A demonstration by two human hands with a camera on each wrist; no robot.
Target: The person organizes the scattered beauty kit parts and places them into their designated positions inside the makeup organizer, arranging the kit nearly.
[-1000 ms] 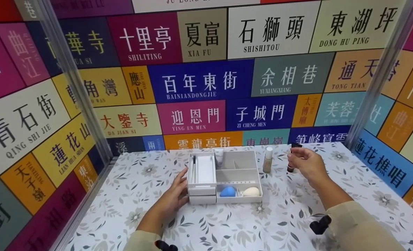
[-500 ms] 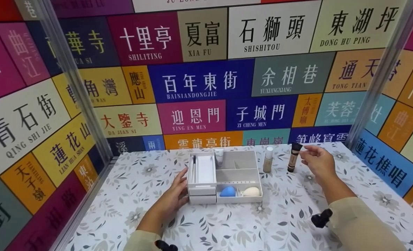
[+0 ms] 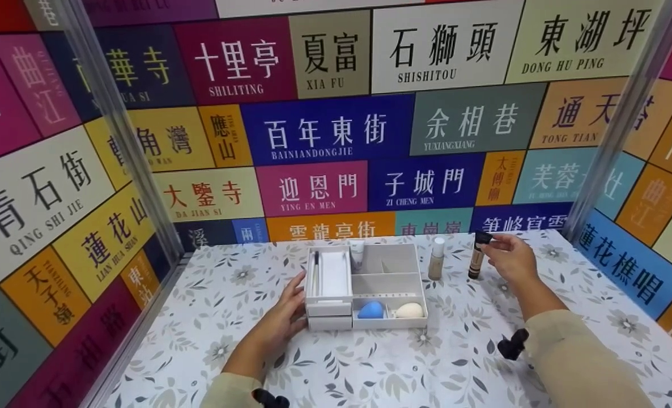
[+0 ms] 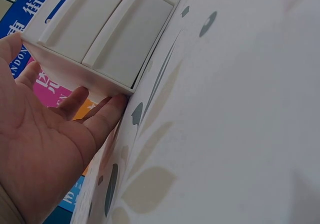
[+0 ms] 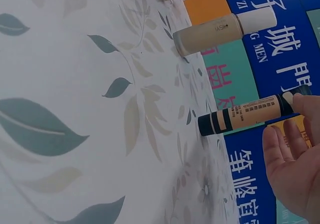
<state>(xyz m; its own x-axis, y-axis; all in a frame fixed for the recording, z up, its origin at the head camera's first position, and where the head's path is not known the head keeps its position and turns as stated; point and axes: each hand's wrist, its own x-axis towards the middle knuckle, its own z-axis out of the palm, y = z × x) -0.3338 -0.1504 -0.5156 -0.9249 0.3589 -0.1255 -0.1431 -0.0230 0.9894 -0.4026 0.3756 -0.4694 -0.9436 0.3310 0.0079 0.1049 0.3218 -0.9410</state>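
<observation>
A black-and-beige cosmetic tube [image 3: 475,262] stands upright on its cap at the right of the table. My right hand [image 3: 514,262] pinches its black top end, the thumb lying over the tube in the right wrist view. Left of the tube stands a beige liquid bottle [image 3: 436,265] with a white cap. My left hand [image 3: 282,317] rests its spread fingers against the left side of a white organizer box [image 3: 390,287]. In the left wrist view the fingertips [image 4: 117,104] touch the box wall low down, near the tabletop.
Inside the organizer are a blue makeup sponge [image 3: 371,310], a cream sponge [image 3: 409,311], a small white tube [image 3: 357,255] and a slim brush [image 3: 315,266]. Two drawers [image 4: 132,37] form its left front. The floral tablecloth [image 3: 381,368] reaches back to printed wall panels [image 3: 324,133].
My right hand first drew back rightward off the standing tube, then came in again to its top end. The left hand stays at the organizer.
</observation>
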